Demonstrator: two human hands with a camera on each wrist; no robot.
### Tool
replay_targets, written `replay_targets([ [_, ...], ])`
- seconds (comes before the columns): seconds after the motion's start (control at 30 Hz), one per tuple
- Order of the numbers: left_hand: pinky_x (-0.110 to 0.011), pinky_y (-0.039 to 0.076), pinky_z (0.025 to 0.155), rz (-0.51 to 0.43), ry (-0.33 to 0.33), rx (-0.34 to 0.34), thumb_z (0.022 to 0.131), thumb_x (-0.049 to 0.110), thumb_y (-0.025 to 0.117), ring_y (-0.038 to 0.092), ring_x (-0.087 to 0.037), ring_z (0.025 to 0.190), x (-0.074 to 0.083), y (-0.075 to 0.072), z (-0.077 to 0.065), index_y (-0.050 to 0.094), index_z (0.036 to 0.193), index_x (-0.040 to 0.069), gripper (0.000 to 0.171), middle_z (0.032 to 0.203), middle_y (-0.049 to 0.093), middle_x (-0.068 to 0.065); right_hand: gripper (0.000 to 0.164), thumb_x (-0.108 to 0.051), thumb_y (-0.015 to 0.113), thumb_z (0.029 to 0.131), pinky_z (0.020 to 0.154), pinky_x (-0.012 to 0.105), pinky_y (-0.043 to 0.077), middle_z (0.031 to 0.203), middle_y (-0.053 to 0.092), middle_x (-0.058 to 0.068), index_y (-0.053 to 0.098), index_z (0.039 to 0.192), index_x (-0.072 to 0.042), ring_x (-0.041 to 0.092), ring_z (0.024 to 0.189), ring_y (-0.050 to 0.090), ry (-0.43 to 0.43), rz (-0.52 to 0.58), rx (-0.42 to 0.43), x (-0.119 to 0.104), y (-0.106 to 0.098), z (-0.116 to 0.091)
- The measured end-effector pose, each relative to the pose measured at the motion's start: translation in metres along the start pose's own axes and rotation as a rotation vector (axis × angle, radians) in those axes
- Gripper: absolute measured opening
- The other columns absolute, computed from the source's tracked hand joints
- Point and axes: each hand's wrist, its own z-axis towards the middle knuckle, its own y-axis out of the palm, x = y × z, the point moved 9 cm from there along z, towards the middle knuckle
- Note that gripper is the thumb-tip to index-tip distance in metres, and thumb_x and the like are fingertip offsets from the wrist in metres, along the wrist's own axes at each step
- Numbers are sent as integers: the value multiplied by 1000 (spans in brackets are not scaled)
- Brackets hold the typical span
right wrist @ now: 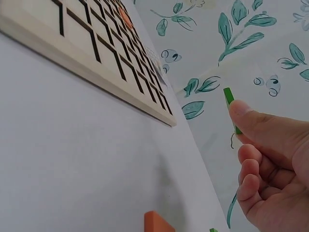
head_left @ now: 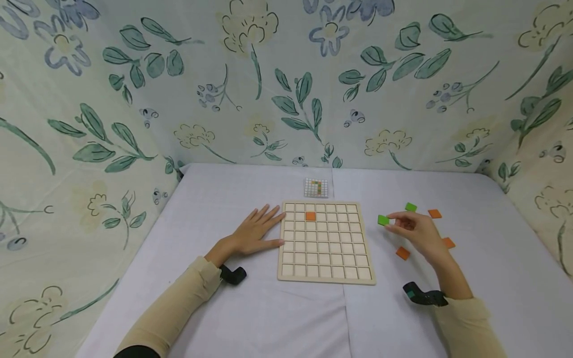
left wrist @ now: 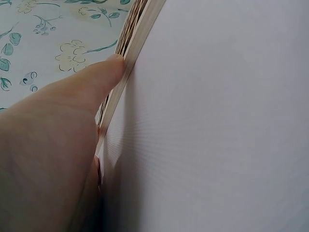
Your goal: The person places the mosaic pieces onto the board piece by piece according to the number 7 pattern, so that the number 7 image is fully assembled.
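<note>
A wooden grid board (head_left: 326,281) lies on the white table, with one orange square tile (head_left: 311,216) in a cell of its second row from the back. My left hand (head_left: 255,233) rests at the board's left edge, fingers spread and straight; in the left wrist view the thumb (left wrist: 104,72) touches the board's side. To the right of the board, my right hand (head_left: 418,232) pinches a green square tile (head_left: 382,220) between thumb and finger. The right wrist view shows that green tile (right wrist: 229,96) held up off the table, its other fingers curled in.
Around the right hand lie another green tile (head_left: 411,207) and orange tiles (head_left: 434,214), (head_left: 403,253), one partly hidden by the hand. Behind the board is a small card (head_left: 316,188) printed with a coloured grid pattern. Flowered cloth (head_left: 295,49) hangs behind the table.
</note>
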Motion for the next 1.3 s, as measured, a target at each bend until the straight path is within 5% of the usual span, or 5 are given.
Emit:
replay_targets([
  [0.33,-52,-2,119,3,-17,-3,94,73,40,-3,-29,152,-2,2,1,13,162,26,87,167,3,-1,32,-10,81,84,54,30,41,81,55,7,71,112,3,20,73,48,-16,18,11,-10,16,14],
  [0.53,-51,-3,119,21,-27,-14,94,75,38,-5,-28,152,-4,5,2,10,162,29,87,167,1,1,31,-11,80,86,56,21,39,83,55,10,71,112,4,22,74,47,-36,42,-46,-20,28,22],
  [1.3,-52,-1,119,-1,-4,-10,96,70,41,-3,-29,152,0,-1,0,12,162,25,85,167,3,-3,33,-11,79,87,59,22,41,82,58,9,70,113,7,21,73,49,-40,163,-193,-41,86,50],
])
